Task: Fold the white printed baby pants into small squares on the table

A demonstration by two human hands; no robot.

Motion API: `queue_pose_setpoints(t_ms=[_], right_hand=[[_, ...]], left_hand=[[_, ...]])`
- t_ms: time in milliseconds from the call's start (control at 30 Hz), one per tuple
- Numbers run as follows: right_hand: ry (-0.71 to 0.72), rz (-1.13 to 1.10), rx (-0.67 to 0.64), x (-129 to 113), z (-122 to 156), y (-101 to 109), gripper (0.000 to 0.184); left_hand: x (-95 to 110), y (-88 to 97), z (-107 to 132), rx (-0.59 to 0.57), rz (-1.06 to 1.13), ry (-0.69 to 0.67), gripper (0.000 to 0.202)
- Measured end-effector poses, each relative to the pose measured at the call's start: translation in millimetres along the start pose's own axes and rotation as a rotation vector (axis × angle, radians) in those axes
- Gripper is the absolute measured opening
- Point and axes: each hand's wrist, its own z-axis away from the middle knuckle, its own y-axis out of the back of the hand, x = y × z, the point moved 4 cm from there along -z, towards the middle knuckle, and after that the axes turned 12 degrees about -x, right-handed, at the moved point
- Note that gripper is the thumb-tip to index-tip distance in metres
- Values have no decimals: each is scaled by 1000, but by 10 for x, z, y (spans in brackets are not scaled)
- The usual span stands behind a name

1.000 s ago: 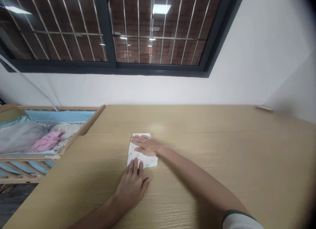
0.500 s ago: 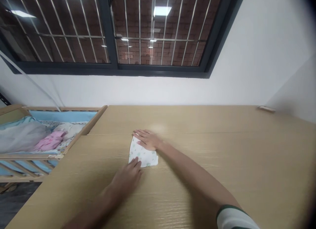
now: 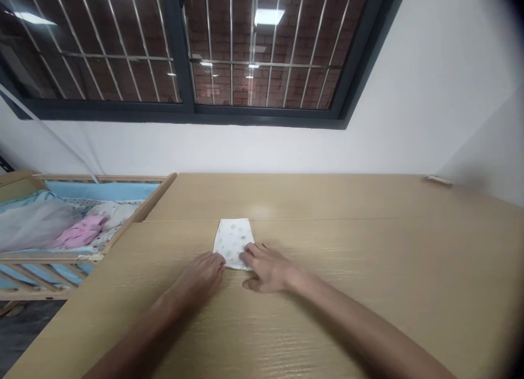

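Note:
A small folded white cloth (image 3: 232, 238) with a pale green print lies flat on the wooden tabletop (image 3: 347, 259). At its lower left corner, my left hand (image 3: 208, 271) is closed, with fingers and thumb pinching the edge. My right hand (image 3: 270, 267) rests over the lower right corner. Its fingertips touch the cloth, and the thumb points out to the left, apart from the fingers. The right hand covers part of the cloth's right edge.
A wooden crib (image 3: 85, 259) with light blue padding stands left of the table, with pink clothing (image 3: 82, 230) and bedding inside. Behind the table is a white wall (image 3: 254, 150) under a barred window (image 3: 262, 57). A small pale strip (image 3: 438, 180) lies at the far right edge.
My right hand has moved from the cloth's far edge down to its near right corner. The cloth's right side has been folded in, making it narrower. My left hand has shifted slightly left.

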Motion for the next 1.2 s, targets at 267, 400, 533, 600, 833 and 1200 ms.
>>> queue_pose_setpoints(t_ms=[267, 400, 533, 600, 833, 1200], right_hand=[[12, -344, 136, 69, 165, 67, 33], [76, -488, 186, 253, 69, 170, 25], [34, -669, 263, 531, -124, 154, 25], [-20, -742, 355, 685, -228, 141, 30], [-243, -802, 507, 1089, -532, -30, 33], [-156, -483, 711, 848, -397, -26, 34]], left_hand=[[-96, 243, 92, -129, 315, 50, 18], [-253, 250, -2, -106, 494, 155, 26], [-450, 251, -174, 60, 646, 286, 37], [-546, 239, -285, 114, 676, 322, 38], [-814, 100, -600, 216, 611, 451, 38], [-488, 33, -566, 327, 261, 348, 42]])
